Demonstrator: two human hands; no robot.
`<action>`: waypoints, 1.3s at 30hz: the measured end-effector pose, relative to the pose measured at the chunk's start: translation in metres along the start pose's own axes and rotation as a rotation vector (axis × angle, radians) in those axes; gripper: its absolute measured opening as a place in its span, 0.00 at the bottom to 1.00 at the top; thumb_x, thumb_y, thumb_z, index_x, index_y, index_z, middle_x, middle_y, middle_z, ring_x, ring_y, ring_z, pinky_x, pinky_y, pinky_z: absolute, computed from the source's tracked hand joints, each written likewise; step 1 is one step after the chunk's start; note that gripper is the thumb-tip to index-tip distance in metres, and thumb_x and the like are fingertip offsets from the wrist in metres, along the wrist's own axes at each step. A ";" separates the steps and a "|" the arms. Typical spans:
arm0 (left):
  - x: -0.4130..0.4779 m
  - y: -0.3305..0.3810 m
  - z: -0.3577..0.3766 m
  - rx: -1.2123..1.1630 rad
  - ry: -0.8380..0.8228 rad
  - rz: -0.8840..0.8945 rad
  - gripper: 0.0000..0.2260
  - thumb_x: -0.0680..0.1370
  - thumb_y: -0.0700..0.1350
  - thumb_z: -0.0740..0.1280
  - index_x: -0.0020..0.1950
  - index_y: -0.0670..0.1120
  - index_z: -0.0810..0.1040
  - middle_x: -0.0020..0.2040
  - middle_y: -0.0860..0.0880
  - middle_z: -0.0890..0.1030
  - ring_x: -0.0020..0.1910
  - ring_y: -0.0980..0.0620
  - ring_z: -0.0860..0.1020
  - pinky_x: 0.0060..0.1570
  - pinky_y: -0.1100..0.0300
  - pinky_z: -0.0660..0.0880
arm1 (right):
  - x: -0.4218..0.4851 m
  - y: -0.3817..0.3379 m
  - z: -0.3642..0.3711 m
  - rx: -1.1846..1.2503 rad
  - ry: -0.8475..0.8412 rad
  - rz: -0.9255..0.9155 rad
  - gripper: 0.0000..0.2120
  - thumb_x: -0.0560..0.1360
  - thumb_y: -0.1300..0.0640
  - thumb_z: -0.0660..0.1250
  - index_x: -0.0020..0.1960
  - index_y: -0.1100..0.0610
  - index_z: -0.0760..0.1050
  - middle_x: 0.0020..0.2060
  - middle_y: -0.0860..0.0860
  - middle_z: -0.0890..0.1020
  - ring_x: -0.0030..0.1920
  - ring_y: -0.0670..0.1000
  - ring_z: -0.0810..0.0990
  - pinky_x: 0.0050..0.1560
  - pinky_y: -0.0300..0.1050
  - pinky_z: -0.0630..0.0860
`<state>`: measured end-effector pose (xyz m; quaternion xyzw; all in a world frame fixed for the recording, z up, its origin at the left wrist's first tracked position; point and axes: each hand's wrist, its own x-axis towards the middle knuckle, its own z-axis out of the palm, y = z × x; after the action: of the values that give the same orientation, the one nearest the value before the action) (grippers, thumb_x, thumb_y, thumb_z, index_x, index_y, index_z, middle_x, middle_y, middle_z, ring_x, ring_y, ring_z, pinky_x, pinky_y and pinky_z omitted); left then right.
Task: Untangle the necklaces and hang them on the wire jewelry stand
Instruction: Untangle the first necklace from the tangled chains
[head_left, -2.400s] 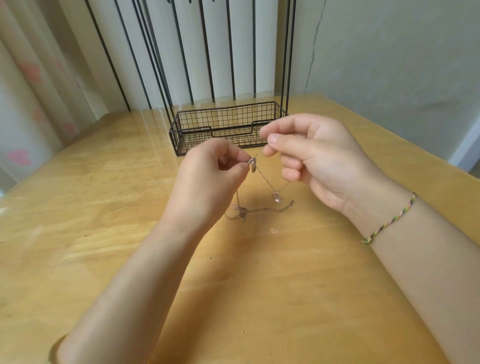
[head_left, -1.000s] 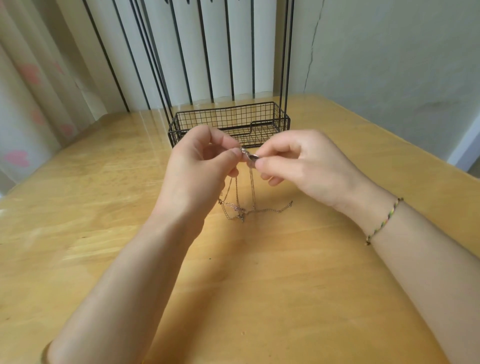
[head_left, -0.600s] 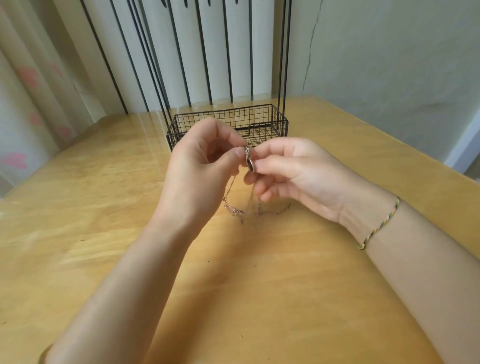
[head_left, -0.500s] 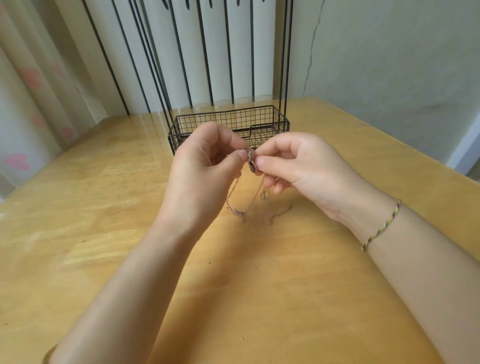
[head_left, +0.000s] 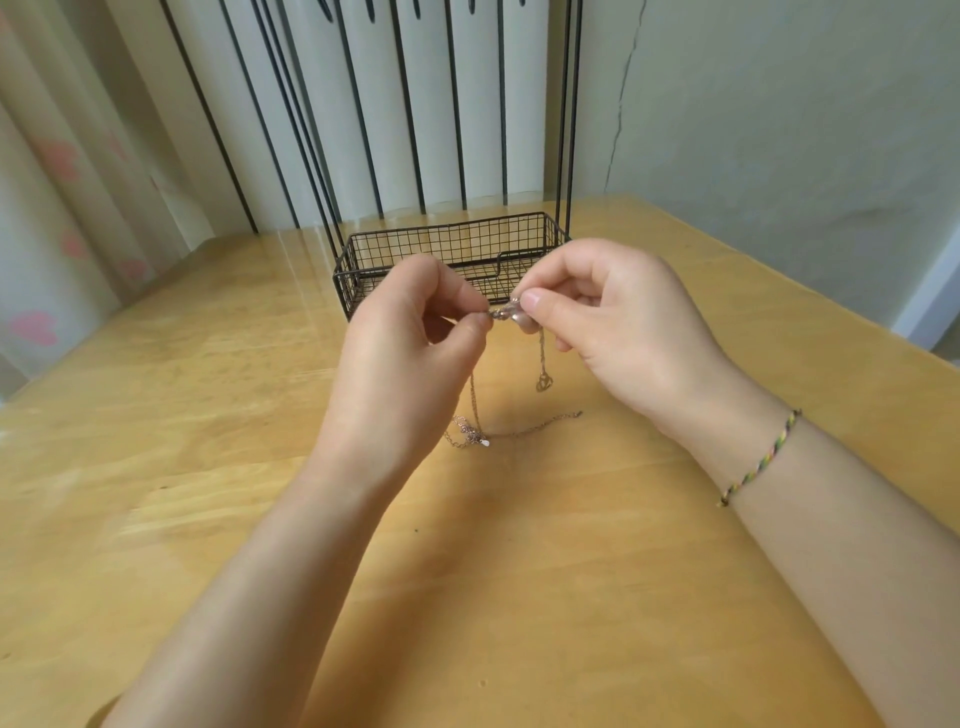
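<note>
Thin rose-gold necklaces (head_left: 474, 434) lie partly tangled on the wooden table (head_left: 208, 467), with strands rising to my hands. My left hand (head_left: 405, 358) pinches the chain near a small pendant (head_left: 506, 313) with thumb and forefinger. My right hand (head_left: 613, 322) pinches that same pendant from the other side. A second small pendant (head_left: 543, 383) hangs on a strand below my right hand. One loose chain end (head_left: 574, 414) lies flat on the table. The black wire jewelry stand (head_left: 452, 244) stands just behind my hands, its basket base on the table and its rods rising out of view.
A pale wall (head_left: 779, 130) with a crack runs along the table's right side. Curtains (head_left: 62, 182) hang at the left behind the table. A braided bracelet (head_left: 761, 457) sits on my right wrist.
My hands came together on the pendant and have since pulled slightly apart. A second pendant now hangs free below my right hand, and the chain end on the table has straightened out.
</note>
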<state>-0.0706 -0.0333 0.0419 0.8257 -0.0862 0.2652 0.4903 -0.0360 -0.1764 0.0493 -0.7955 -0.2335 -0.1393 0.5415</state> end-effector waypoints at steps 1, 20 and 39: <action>0.000 0.000 0.000 0.010 0.006 0.001 0.06 0.75 0.37 0.68 0.41 0.47 0.75 0.35 0.55 0.76 0.33 0.58 0.72 0.34 0.67 0.69 | 0.000 0.000 0.000 0.005 -0.005 0.000 0.10 0.74 0.64 0.66 0.39 0.52 0.76 0.33 0.47 0.81 0.32 0.40 0.75 0.36 0.35 0.72; -0.001 0.004 0.000 -0.267 -0.032 -0.267 0.05 0.75 0.39 0.68 0.41 0.46 0.76 0.34 0.52 0.78 0.29 0.61 0.72 0.30 0.67 0.67 | -0.002 -0.002 0.003 0.118 0.007 0.033 0.05 0.72 0.65 0.68 0.41 0.56 0.78 0.35 0.45 0.79 0.36 0.42 0.77 0.38 0.34 0.73; 0.003 0.012 -0.006 -0.618 -0.131 -0.574 0.07 0.76 0.36 0.63 0.40 0.43 0.76 0.32 0.49 0.78 0.27 0.57 0.71 0.20 0.68 0.60 | -0.003 -0.004 0.002 0.047 -0.141 0.000 0.07 0.76 0.66 0.64 0.43 0.55 0.74 0.37 0.51 0.78 0.34 0.45 0.79 0.38 0.47 0.79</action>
<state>-0.0753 -0.0338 0.0546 0.6457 0.0409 0.0265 0.7620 -0.0402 -0.1745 0.0504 -0.7906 -0.2741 -0.0772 0.5421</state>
